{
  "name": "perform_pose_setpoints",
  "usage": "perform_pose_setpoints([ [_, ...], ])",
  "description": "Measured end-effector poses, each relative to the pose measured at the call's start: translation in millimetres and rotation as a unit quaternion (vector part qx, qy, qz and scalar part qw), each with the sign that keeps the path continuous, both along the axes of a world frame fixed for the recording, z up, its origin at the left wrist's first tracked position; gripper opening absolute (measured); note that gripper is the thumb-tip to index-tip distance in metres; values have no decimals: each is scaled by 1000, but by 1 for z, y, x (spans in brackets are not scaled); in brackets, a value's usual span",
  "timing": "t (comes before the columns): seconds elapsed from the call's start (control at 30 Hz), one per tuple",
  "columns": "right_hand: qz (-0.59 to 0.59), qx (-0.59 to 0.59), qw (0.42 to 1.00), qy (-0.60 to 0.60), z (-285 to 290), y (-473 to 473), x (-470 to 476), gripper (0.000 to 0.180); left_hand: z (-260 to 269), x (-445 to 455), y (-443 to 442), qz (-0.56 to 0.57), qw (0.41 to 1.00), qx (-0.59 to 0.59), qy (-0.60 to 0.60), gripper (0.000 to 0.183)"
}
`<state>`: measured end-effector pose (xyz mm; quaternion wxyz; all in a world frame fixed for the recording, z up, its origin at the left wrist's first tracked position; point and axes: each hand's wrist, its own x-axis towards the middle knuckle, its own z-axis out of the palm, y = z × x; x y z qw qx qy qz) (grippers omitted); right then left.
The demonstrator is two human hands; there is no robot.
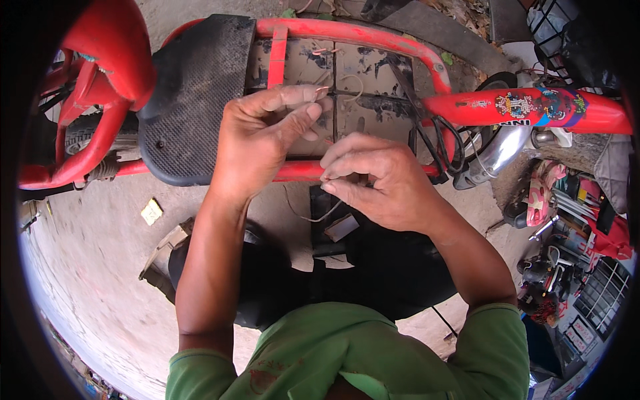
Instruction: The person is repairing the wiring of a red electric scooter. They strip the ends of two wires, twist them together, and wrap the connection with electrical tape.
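My left hand (270,122) is over the scooter's battery bay, its thumb and forefinger close together. A short bright copper wire (322,89) shows at the forefinger's tip; its other end is hidden by the fingers. Lower and to the right, my right hand (385,177) pinches a thin pale insulated wire (322,216) that hangs in a loop below the fingertips. Beneath both hands, several dusty grey battery blocks (372,67) sit inside the red tubular scooter frame (345,29). A loose curl of pale wire (358,86) and copper scraps (320,52) lie on the blocks.
A black textured footboard (200,95) covers the frame's left part. Black cables (442,145) hang beside the red rear tube (475,107). A yellowish scrap (152,211) lies on the concrete ground (100,260). Tools and goods (555,220) crowd the right side.
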<state>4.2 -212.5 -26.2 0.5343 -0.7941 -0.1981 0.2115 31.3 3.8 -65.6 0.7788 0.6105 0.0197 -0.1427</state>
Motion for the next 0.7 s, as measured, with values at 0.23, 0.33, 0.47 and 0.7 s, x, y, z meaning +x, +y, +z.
perform_pose_setpoints([
  [0.23,-163,25,983,83,-3,-5,16,21,5,-14,-5,26,999,-24,-2,21],
  [0.33,-177,62,979,86,-8,-1,16,18,7,-14,-8,39,997,45,-48,17],
  [0.47,-178,106,975,86,-11,7,13,16,4,-15,-13,48,998,1,-28,17],
  [0.7,-193,109,969,109,-25,8,34,15,3,-9,-12,64,997,-33,28,17],
])
